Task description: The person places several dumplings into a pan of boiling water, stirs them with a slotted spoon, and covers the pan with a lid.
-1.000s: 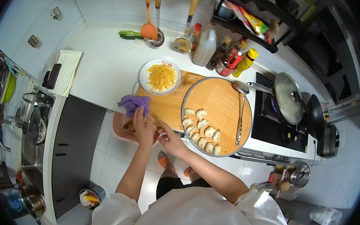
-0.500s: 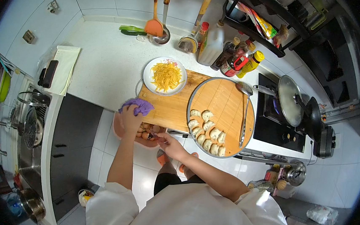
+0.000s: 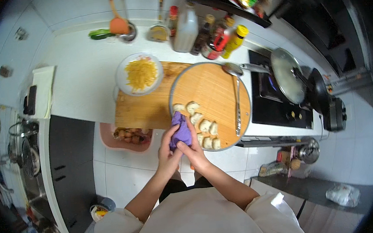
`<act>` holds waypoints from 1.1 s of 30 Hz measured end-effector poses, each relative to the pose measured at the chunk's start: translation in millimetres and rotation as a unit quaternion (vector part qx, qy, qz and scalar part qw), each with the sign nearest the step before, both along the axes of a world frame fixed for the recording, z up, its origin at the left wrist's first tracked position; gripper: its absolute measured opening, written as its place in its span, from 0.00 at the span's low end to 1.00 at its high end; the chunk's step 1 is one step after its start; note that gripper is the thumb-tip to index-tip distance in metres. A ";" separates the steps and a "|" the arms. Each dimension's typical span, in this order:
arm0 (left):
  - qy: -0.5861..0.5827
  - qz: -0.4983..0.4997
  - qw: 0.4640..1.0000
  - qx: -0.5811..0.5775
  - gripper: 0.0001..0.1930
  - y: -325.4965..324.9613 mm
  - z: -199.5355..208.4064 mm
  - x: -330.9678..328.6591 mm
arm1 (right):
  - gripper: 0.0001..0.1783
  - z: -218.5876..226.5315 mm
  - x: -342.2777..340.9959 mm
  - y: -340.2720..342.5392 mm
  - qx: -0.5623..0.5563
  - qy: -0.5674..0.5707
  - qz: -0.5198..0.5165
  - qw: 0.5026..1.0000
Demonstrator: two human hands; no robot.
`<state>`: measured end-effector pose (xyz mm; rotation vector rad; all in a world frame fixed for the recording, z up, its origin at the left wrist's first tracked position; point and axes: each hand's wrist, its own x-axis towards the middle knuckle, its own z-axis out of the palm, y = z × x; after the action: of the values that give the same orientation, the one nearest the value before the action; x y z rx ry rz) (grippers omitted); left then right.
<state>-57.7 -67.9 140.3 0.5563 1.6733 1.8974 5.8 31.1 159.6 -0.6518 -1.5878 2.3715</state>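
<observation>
A bunched purple cloth (image 3: pixel 182 135) is held between my two hands, over the near left edge of the round wooden board (image 3: pixel 210 84). My left hand (image 3: pixel 167 145) closes on the cloth from its left side. From the right, my right hand (image 3: pixel 193 147) grips it with the thumb on top. The cloth hides part of the board's rim. Just beyond and to the right of it lie several pale dumplings (image 3: pixel 204 125) in rows. Under the round board's left side sits a rectangular wooden cutting board (image 3: pixel 142 111).
A white plate (image 3: pixel 121 80) of yellow shreds stands on the cutting board. Below the counter edge is a pink basin (image 3: pixel 108 138) with brown scraps. A long metal spoon (image 3: pixel 238 103) rests on the round board. Bottles (image 3: pixel 186 31) line the back; a lidded pan (image 3: pixel 288 82) sits on the stove.
My left hand has carried the purple cloth right, from the cutting board's left edge to the round board. My right hand has left the basin and joined it on the cloth. The view has shifted.
</observation>
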 end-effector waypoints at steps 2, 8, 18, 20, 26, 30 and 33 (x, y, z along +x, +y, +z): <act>-0.070 -0.070 0.994 0.055 0.33 26.8 -6.4 28.4 | 0.41 0.3 29.0 19.7 -0.010 0.005 -0.070 0.997; -0.084 -0.309 0.947 0.036 0.35 100.1 -7.4 109.7 | 0.27 -24.4 144.4 89.9 -0.107 -0.038 -0.304 0.946; -0.170 -0.218 0.955 -0.105 0.16 219.4 -112.5 280.5 | 0.23 -99.0 332.4 211.0 -0.070 -0.157 -0.359 0.917; -0.170 -0.156 0.968 -0.102 0.14 231.8 -127.9 304.0 | 0.24 -125.0 354.0 244.8 0.240 -0.201 -0.301 0.901; -0.259 0.033 0.951 -0.165 0.13 242.6 -139.7 352.9 | 0.33 -154.6 350.3 265.6 0.486 -0.171 -0.015 0.857; -0.175 0.050 0.970 -0.161 0.12 260.2 -124.3 351.2 | 0.17 -189.4 348.6 262.2 0.580 -0.151 0.061 0.798; -0.174 0.037 0.973 -0.148 0.12 270.3 -134.3 347.2 | 0.12 -199.0 349.5 261.0 0.606 -0.164 0.037 0.778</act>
<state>289.5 202.5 6.0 0.0386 1.7109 1.6351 355.4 292.1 -39.5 -0.6488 -2.7590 0.7902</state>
